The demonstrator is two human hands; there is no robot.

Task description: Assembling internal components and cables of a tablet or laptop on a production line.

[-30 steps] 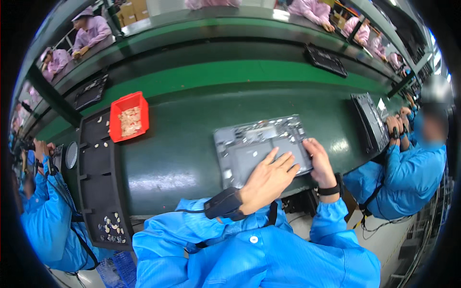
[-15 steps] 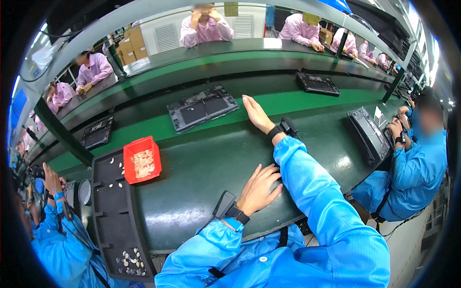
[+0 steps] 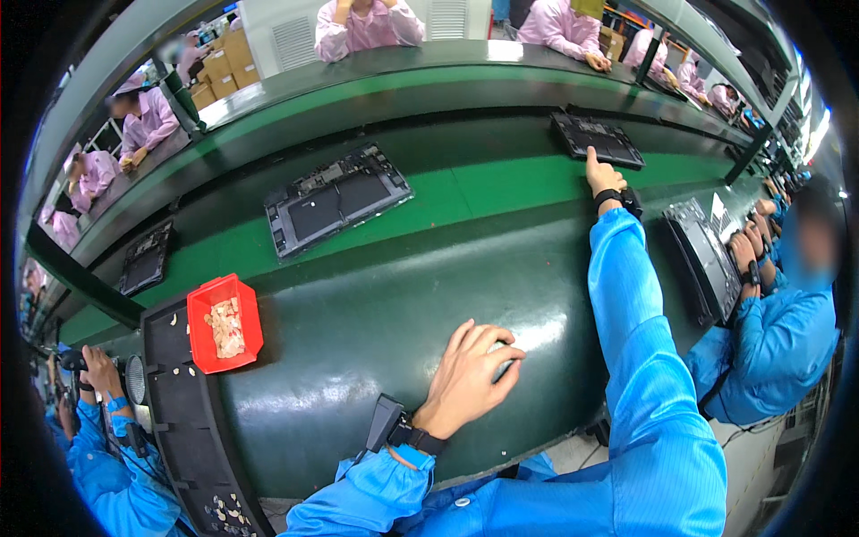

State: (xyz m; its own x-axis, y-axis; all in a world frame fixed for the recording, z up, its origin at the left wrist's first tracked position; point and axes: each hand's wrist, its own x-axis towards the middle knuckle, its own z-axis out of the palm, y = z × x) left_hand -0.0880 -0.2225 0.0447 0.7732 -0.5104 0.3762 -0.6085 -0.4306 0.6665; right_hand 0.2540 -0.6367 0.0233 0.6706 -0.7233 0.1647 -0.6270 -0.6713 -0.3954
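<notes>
My right hand [image 3: 606,179] is stretched far out to the green belt, at the near edge of an opened laptop base [image 3: 601,140] with its inner parts showing. One finger points up over that edge; the others are partly hidden, and I cannot tell whether they touch it. My left hand [image 3: 472,374] lies low over the dark green worktable [image 3: 358,331], fingers loosely bent and the thumb apart. A pale patch shows between thumb and fingers, too unclear to name. Another opened laptop base [image 3: 338,199] lies on the belt, left of my right hand.
A red bin [image 3: 252,333] of small pale pieces stands at the left, against a long black tray [image 3: 183,421] with scattered bits. A third laptop base [image 3: 146,258] lies beyond. At the right a co-worker in blue [image 3: 765,331] handles a laptop base [image 3: 702,259].
My right hand has reached forward and right, from above the belt's near edge to the far-right laptop base. My left hand stays low over the table, now apart from the right forearm.
</notes>
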